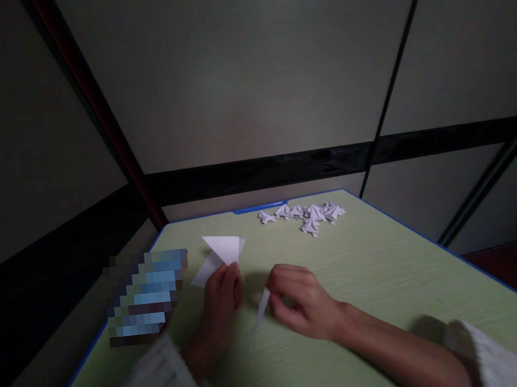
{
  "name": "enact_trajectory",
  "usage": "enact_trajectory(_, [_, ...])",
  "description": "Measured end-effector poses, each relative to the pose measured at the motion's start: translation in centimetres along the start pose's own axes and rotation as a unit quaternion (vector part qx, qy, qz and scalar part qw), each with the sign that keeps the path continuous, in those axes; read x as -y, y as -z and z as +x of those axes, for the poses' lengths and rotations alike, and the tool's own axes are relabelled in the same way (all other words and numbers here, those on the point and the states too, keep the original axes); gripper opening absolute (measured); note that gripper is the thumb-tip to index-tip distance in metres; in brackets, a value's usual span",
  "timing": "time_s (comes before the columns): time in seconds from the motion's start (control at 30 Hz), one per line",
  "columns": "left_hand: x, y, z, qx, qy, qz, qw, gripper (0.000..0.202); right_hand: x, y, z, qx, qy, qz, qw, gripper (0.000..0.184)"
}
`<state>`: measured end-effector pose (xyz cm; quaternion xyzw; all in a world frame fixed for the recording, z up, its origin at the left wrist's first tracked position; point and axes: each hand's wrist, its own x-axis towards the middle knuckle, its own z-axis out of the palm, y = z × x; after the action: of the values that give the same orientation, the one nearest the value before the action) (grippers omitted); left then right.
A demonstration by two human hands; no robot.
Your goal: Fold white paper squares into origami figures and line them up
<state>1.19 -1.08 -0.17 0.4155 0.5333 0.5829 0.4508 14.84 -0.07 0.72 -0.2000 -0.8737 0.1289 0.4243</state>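
Observation:
My left hand (223,292) is closed on a folded sheet of white paper (224,247), its thumb pressed on the lower part. The paper has a pointed triangular flap on top, and another layer sticks out to the lower left. To the right, my right hand (300,300) pinches a narrow strip of white paper (262,308) between thumb and fingers. The strip hangs down toward the table, apart from the folded sheet, its lower end blurred. Several small folded white paper figures (315,213) lie in a cluster beyond my hands.
A pale green table (378,273) with a blue edge lies under my hands. At its left side is a pixelated, blue-toned rectangular object (152,297) that I cannot make out. Grey panels (247,84) with a dark band rise behind the table.

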Motion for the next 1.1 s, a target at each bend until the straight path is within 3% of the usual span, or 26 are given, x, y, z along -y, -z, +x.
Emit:
enact_trajectory(0.07, [-0.4,-0.2,-0.4,0.020,0.000,0.012,1.000,0.028,-1.5,0.7,0.3,-0.048,-0.119,0.013,0.992,0.019])
enact_trajectory(0.1, [-0.5,-0.3,-0.6,0.033,0.000,0.020,0.999,0.028,-2.7,1.2,0.4,-0.095,-0.209,0.032,0.973,0.020])
enact_trajectory(0.17, [-0.5,-0.5,-0.9,0.056,-0.001,0.034,0.998,0.028,-5.4,2.2,0.4,-0.173,-0.400,0.114,0.893,0.027])
enact_trajectory(0.27, [-0.3,-0.6,-0.9,0.086,0.002,0.038,0.996,0.029,-8.6,3.6,0.1,-0.204,-0.456,0.152,0.853,0.029])
enact_trajectory(0.37, [0.0,-0.5,-0.6,0.103,0.005,0.044,0.994,0.030,-8.8,3.8,0.0,-0.218,-0.456,0.198,0.840,0.018])
enact_trajectory(0.43, [0.1,-0.4,-0.6,0.112,0.006,0.047,0.993,0.031,-7.5,3.2,0.3,-0.202,-0.442,0.241,0.840,0.021])
enact_trajectory(0.57, [0.3,-0.5,-0.7,0.163,0.022,0.050,0.985,0.031,-4.0,1.3,1.1,-0.092,-0.377,0.398,0.832,0.027])
enact_trajectory(0.73, [0.6,-0.6,-0.9,0.235,0.050,0.071,0.968,0.029,-2.2,0.6,1.2,-0.086,-0.309,0.443,0.837,0.028])
enact_trajectory(0.8, [0.7,-0.6,-0.8,0.234,0.055,0.049,0.969,0.028,-2.0,0.7,1.0,-0.060,-0.306,0.448,0.838,0.026])
enact_trajectory(0.9, [0.4,-0.5,-0.5,0.179,0.047,0.006,0.983,0.026,-2.0,0.6,0.7,-0.010,-0.307,0.441,0.843,0.025])
enact_trajectory(0.97, [0.2,-0.4,-0.2,0.151,0.034,-0.005,0.988,0.025,-2.0,0.6,0.5,0.001,-0.292,0.406,0.866,0.016])
enact_trajectory(1.03, [0.1,-0.3,0.0,0.130,0.027,-0.009,0.991,0.026,-2.0,0.6,0.3,0.005,-0.246,0.331,0.911,0.006])
enact_trajectory(1.1, [0.1,-0.1,0.1,0.114,0.028,-0.025,0.993,0.025,-1.9,0.8,0.2,0.013,-0.175,0.259,0.950,0.014])
